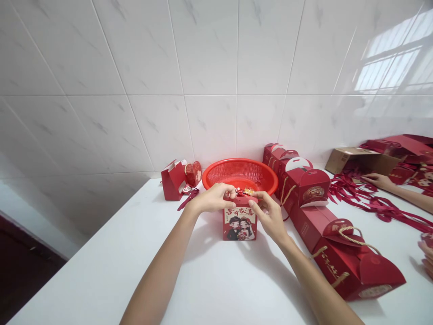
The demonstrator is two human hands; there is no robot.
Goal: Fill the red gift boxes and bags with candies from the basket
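While the right hand (270, 212) has its thumb and forefinger clamped on the upper right edge of a small red card box (239, 224), the left hand (216, 198) touches the upper left edge, its thumb along the front and its fingers curled above; I cannot tell whether that grip closes on the card. The box stands upright between the hands, its cream front printed with a cartoon couple and dark characters. Shiny red and gold wrapped sweets (249, 191) show just above its rim, though whether they sit inside is unclear. Directly behind is a round, bright red, perforated plastic basket (240, 160).

To the left of the basket stands an upright red card carton (173, 181), with a dark red ribbon strip (189, 200) lying beside it. On the other side, a row of larger red gift boxes with beige rope handles (358, 271) runs from the wall towards the near edge of the white surface (101, 275). Beyond them lie tangled dark red ribbons (353, 189) and a brown cardboard box (340, 160) open on one side. Another person's hand (380, 180) rests near the ribbons. White marbled tiles (209, 54) cover the wall behind.
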